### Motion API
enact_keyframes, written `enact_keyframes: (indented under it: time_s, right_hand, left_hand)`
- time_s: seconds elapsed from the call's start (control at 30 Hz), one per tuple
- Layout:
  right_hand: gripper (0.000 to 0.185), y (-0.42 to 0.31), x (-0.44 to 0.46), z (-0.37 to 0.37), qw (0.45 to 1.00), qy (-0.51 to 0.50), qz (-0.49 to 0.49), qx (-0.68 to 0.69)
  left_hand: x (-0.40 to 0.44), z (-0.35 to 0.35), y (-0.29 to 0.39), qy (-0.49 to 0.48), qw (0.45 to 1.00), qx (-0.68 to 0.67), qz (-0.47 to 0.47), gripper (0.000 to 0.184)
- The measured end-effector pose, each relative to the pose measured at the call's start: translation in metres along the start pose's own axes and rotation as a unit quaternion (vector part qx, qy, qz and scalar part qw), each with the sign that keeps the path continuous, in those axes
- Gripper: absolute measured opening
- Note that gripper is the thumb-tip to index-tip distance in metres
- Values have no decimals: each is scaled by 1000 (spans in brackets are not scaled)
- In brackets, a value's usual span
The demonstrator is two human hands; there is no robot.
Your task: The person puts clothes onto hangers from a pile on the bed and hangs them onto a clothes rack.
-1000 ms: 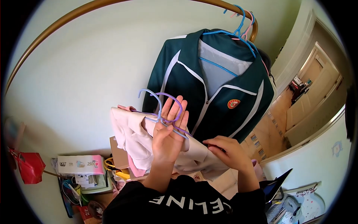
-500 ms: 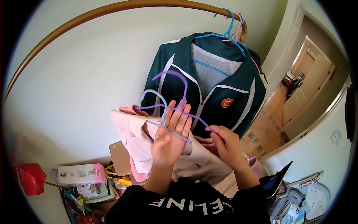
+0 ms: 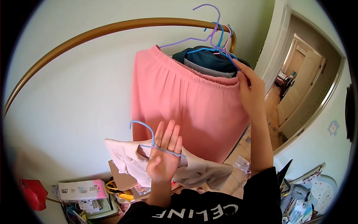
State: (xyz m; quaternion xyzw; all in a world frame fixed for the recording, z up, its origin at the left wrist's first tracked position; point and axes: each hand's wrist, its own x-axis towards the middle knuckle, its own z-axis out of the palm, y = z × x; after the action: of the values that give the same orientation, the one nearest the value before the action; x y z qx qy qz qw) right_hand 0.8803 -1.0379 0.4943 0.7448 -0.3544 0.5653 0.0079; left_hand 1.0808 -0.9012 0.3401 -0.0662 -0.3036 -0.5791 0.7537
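Right hand [image 3: 253, 89]: fingertips clamped on purple hanger [image 3: 212, 36], pink garment [image 3: 186, 100] hung there. Left hand [image 3: 164, 162]: palm showing, fingers straight, pale-blue hanger [image 3: 153, 137] across.

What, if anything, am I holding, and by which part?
Your right hand holds the purple hanger by its end, at the waistband of the pink garment. Your left hand is open, the light blue hanger lying across it.
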Motion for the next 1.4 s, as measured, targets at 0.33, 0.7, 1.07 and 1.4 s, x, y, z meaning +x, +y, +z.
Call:
enact_keyframes:
  time_s: [0.33, 0.7, 1.07, 1.4]
  right_hand:
    - [30, 58, -7, 11, 994, -5, 24, -108]
    - [29, 62, -14, 2, 986, -23, 30, -163]
    - [42, -33, -166, -24, 929, -368, -1, -31]
    - [42, -23, -190, -23, 977, -168, -49, -121]
  left_hand:
    - [-2, -13, 0, 25, 1000, -7, -2, 91]
    - [-4, -12, 1, 43, 999, -9, -9, 91]
    - [13, -11, -15, -14, 997, -73, -17, 89]
    - [18, 3, -26, -33, 995, -56, -69, 93]
